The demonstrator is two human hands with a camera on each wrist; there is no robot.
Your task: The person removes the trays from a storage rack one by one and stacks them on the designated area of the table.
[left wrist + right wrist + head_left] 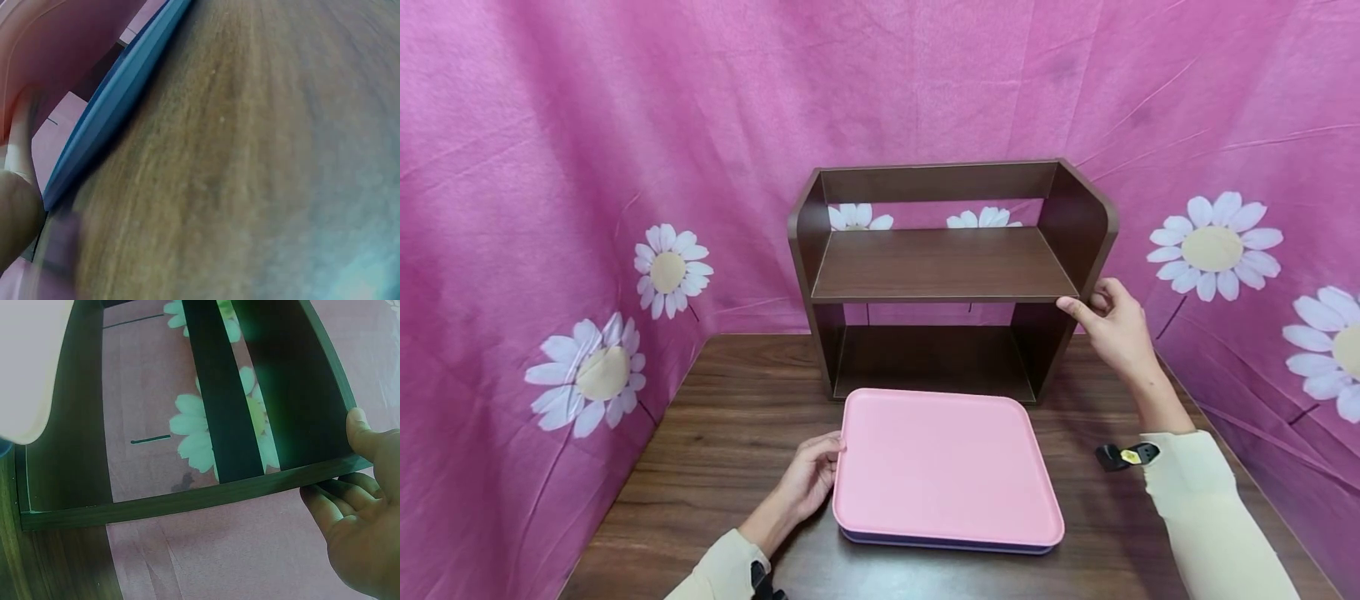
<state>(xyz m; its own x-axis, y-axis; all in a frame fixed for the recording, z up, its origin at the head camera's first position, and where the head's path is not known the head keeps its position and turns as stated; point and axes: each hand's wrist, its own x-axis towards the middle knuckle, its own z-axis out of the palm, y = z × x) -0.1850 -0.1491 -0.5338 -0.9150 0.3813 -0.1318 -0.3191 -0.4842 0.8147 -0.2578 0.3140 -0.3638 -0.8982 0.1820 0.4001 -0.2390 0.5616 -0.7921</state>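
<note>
My left hand (815,475) holds the left rim of a pink rectangular tray (943,467). A dark blue tray (951,543) lies under it on the table; the left wrist view shows a gap between the pink tray and the blue tray (119,100) at this side. Behind the trays stands a dark brown two-tier shelf (940,262). Its right side panel is gripped by my right hand (1116,329), the thumb at the front by the middle board and the other fingers around the outer side. The right wrist view also shows this hand (369,519) at the panel's edge.
The shelf stands upright near the back of a brown wood-grain table (715,450), close behind the trays. A pink curtain (737,125) with large white daisies surrounds the table at the back and both sides.
</note>
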